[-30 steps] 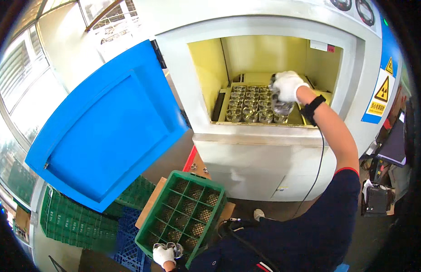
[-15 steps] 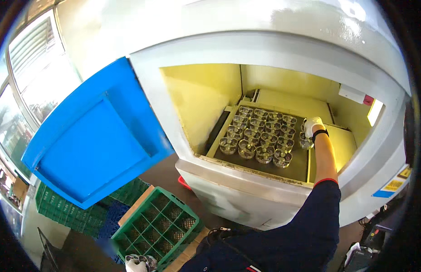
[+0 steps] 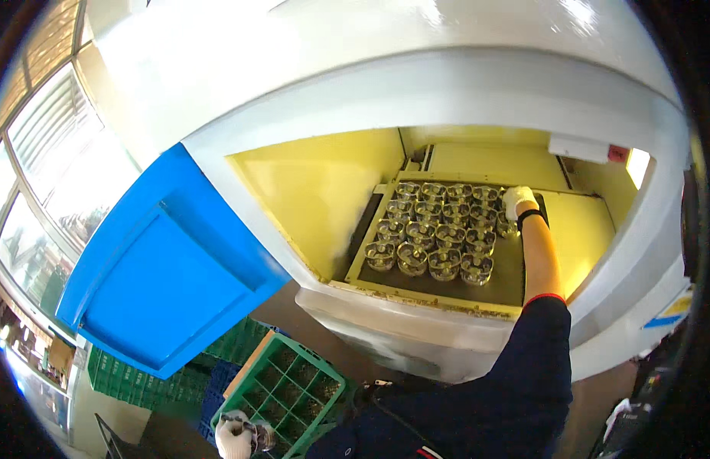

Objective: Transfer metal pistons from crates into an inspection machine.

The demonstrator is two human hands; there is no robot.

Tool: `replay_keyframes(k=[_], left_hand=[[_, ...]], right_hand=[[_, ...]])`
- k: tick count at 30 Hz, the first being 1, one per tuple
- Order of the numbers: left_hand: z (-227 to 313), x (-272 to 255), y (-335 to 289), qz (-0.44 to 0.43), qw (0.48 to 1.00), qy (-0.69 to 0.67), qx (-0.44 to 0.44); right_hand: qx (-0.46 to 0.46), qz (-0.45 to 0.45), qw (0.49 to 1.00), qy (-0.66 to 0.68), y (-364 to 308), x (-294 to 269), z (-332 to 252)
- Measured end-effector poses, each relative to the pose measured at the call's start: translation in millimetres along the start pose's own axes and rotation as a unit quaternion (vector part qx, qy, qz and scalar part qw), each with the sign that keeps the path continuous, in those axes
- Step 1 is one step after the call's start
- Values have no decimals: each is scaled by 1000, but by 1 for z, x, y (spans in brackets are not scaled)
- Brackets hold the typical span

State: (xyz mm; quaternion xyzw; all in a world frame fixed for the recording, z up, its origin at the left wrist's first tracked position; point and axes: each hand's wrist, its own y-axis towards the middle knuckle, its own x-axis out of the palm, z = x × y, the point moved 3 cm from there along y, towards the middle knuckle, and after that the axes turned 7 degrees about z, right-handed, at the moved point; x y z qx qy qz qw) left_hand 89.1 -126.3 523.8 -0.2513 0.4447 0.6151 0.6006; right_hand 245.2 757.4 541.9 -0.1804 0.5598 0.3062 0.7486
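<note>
My right hand [image 3: 517, 202], in a white glove, reaches into the yellow chamber with its fingers closed at the right of several rows of shiny metal pistons [image 3: 444, 262]. The piston it grips is mostly hidden by the glove; another piston [image 3: 507, 224] stands just in front of it. The pistons rest open side up on a dark flat plate [image 3: 502, 289]. Low on the left, my gloved left hand [image 3: 234, 439] is closed around metal pistons [image 3: 262, 437] over the corner of a green divided crate [image 3: 322, 424].
A blue door [image 3: 171, 268] hangs open left of the chamber's pale housing [image 3: 401, 325]. Stacked green crates [image 3: 141, 382] and a blue crate [image 3: 219, 382] stand below it. The chamber's front sill [image 3: 424, 298] runs under my right arm.
My right hand has shifted slightly toward the back of the plate, beside the rows. My left hand has risen a little over the crate with its pistons. The view has tilted.
</note>
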Motion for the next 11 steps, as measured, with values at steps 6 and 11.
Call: replay_keyframes(k=[6, 11], left_hand=[[122, -15, 79, -39, 948, -117, 294], [215, -4, 104, -131, 879, -116, 444]], right_hand=[[31, 30, 997, 70, -36, -98, -24], [-7, 150, 970, 191, -127, -167, -50]])
